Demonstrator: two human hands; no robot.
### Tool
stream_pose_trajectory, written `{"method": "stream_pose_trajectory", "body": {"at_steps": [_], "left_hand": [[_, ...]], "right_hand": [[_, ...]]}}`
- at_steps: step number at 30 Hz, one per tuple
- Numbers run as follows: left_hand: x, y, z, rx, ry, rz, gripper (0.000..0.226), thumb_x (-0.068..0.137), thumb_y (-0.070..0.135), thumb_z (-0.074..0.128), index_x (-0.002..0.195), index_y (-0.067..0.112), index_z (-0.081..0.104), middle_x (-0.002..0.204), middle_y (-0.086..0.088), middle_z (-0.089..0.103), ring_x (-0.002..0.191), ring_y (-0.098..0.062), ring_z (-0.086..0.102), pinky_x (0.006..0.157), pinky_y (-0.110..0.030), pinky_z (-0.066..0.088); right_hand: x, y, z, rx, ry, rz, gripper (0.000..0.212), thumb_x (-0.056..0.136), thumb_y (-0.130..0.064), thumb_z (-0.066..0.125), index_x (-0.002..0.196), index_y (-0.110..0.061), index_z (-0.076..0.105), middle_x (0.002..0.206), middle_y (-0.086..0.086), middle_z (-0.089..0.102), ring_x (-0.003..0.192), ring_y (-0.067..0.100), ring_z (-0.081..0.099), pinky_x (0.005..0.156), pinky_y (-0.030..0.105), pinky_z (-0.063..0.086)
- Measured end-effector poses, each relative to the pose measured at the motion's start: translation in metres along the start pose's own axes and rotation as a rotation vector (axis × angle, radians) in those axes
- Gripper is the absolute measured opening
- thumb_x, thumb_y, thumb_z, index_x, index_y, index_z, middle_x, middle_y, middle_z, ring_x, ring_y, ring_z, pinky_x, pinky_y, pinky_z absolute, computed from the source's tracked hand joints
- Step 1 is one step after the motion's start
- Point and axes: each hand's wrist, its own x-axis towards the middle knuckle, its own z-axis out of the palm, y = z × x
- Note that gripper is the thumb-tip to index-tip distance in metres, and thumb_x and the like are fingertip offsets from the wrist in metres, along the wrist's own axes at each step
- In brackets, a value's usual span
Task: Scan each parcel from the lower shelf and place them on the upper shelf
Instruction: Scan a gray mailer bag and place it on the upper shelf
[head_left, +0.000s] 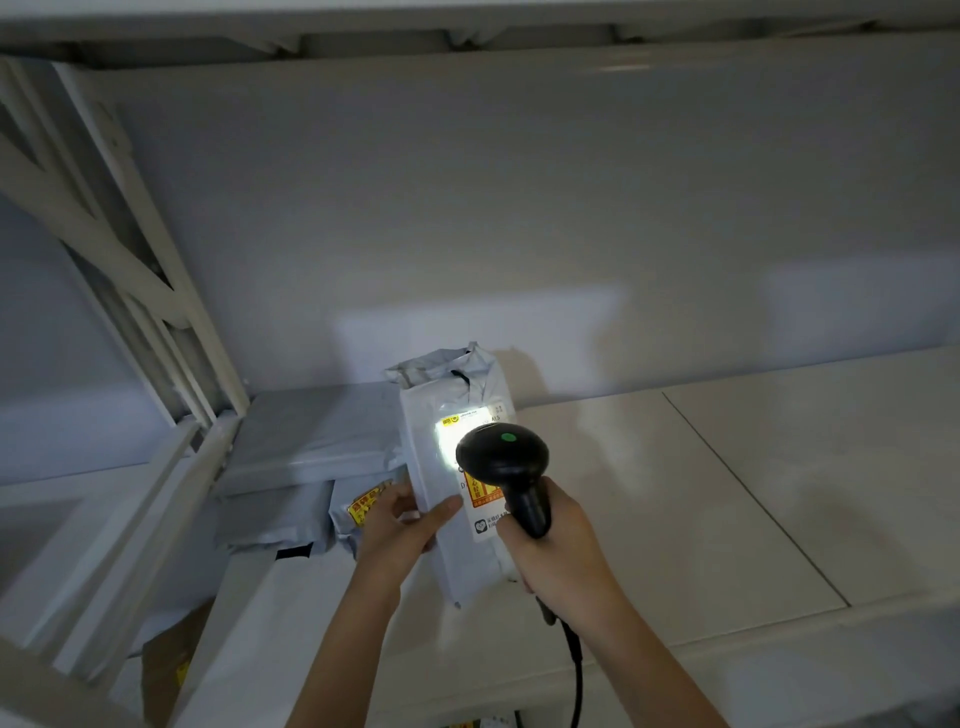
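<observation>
A grey plastic mailer parcel with a white shipping label stands tilted over the white shelf. My left hand grips its left edge, thumb on the front. My right hand is closed round the handle of a black barcode scanner, whose head sits just in front of the label. A bright white light patch falls on the label's upper left, and a green dot glows on top of the scanner. Its black cable hangs down below my wrist.
Several grey mailer parcels lie stacked at the shelf's left end, one with a yellow-red sticker. A white metal rack upright stands left. A brown cardboard box shows on a lower level at bottom left. Another shelf's underside runs overhead.
</observation>
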Motion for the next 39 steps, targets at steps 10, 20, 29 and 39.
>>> {"method": "stream_pose_trajectory", "body": {"at_steps": [10,20,29,39], "left_hand": [[-0.006,-0.003,0.000,-0.018,0.001,-0.030,0.040,0.071,0.019,0.080,0.101,0.006,0.059,0.103,-0.008,0.066,0.089,-0.018,0.065,0.057,-0.022,0.051],[-0.025,-0.005,-0.021,-0.128,0.092,-0.088,0.026,0.074,0.018,0.077,0.096,0.012,0.065,0.099,-0.009,0.070,0.090,-0.022,0.067,0.060,-0.029,0.053],[-0.052,0.015,-0.027,-0.165,0.172,-0.109,0.049,0.077,0.031,0.073,0.116,0.010,0.053,0.097,-0.009,0.069,0.080,-0.022,0.068,0.055,-0.029,0.051],[-0.066,0.031,-0.008,-0.174,0.188,-0.079,0.040,0.080,0.029,0.070,0.109,0.006,0.053,0.102,-0.014,0.067,0.085,-0.026,0.066,0.058,-0.030,0.050]], "right_hand": [[0.002,0.010,-0.007,-0.010,0.014,-0.010,0.009,0.081,-0.007,0.055,0.087,-0.002,0.050,0.062,0.011,0.044,0.053,0.024,0.044,0.051,0.033,0.040],[0.054,0.055,-0.022,0.080,0.084,0.195,0.006,0.089,-0.011,0.049,0.088,-0.008,0.044,0.064,0.005,0.046,0.049,0.016,0.047,0.045,0.026,0.040],[0.088,0.105,-0.010,-0.066,-0.105,0.284,0.012,0.090,-0.021,0.051,0.084,-0.011,0.046,0.072,0.009,0.051,0.062,0.021,0.048,0.060,0.031,0.035],[0.097,0.111,-0.017,-0.521,-0.160,0.292,0.044,0.093,-0.037,0.049,0.116,0.001,0.051,0.111,0.021,0.058,0.103,0.035,0.057,0.082,0.034,0.044]]}}
